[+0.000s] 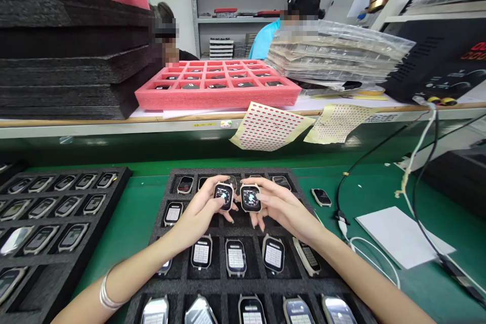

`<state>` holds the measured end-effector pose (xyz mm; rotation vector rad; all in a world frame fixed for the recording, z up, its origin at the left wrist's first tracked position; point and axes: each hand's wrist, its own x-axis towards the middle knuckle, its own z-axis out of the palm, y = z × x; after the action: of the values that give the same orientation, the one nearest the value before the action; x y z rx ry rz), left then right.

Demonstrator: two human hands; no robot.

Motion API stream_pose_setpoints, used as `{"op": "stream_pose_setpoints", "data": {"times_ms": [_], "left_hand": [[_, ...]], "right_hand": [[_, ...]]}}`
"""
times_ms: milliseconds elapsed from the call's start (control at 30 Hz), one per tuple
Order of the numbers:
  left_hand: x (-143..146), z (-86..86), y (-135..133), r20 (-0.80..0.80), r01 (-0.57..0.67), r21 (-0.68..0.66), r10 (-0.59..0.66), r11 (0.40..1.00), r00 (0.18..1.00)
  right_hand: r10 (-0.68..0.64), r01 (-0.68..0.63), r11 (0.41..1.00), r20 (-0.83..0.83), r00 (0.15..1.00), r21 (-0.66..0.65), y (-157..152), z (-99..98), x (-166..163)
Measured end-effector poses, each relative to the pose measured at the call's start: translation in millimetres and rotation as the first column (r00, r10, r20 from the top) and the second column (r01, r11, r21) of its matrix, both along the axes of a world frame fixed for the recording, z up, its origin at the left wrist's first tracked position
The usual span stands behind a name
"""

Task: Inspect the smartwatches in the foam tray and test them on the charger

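Observation:
My left hand (208, 201) grips a smartwatch without a strap (224, 196), its thumb over the lit screen. Close beside it, my right hand (279, 203) holds a second smartwatch (251, 198), with fingertips at the right edge of its lit dial. Both hands are above a black foam tray (216, 284), whose compartments hold several more strapless watches. Many of these show white screens with rows of text, such as the watch (236, 257) in the middle row. Parts of the far row are hidden behind my hands.
Another black foam tray (81, 258) with watches lies left. A loose watch (321, 197), white sheet (404, 237) and cables (343, 223) lie right. On the shelf stand a red foam tray (218, 98), stacked black foam (68, 61) and clear plastic trays (334, 55). Two people sit beyond.

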<state>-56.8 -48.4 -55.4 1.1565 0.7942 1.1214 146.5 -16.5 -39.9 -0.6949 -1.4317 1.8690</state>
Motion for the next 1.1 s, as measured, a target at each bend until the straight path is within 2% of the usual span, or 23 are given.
{"op": "stream_pose_setpoints", "data": {"times_ms": [200,500,700,800,967,1033,1100], "left_hand": [[-0.5,3.3,-1.2,0.043,-0.005,-0.054,0.008,0.999,0.999],[0.6,4.2,-1.3,0.027,0.004,-0.039,-0.003,0.999,1.000],[-0.2,2.0,-0.8,0.041,0.034,-0.031,-0.032,0.999,0.999],[-0.1,2.7,-1.8,0.047,0.037,-0.034,-0.035,0.999,0.998],[-0.5,3.2,-1.8,0.097,0.063,-0.042,-0.059,0.997,0.994],[-0.7,3.2,-1.0,0.127,0.094,-0.053,-0.087,0.994,0.988],[-0.5,3.8,-0.1,0.137,0.114,-0.060,-0.105,0.992,0.985]], "right_hand": [[-0.101,0.095,0.994,0.093,0.991,0.062,-1.9,-1.0,0.1],[-0.104,0.087,0.987,0.125,0.987,0.133,-1.6,-2.9,0.8],[-0.162,0.130,0.975,0.182,0.970,0.179,-3.5,-2.5,-0.9],[-0.145,0.106,0.974,0.191,0.971,0.201,-5.2,-2.0,-1.2],[-0.028,-0.018,0.980,0.231,0.973,0.196,-7.6,-0.7,7.6],[-0.072,-0.039,0.955,0.361,0.930,0.292,-6.2,0.2,17.0],[-0.204,-0.082,0.872,0.509,0.836,0.483,-3.1,1.0,28.7]]}}
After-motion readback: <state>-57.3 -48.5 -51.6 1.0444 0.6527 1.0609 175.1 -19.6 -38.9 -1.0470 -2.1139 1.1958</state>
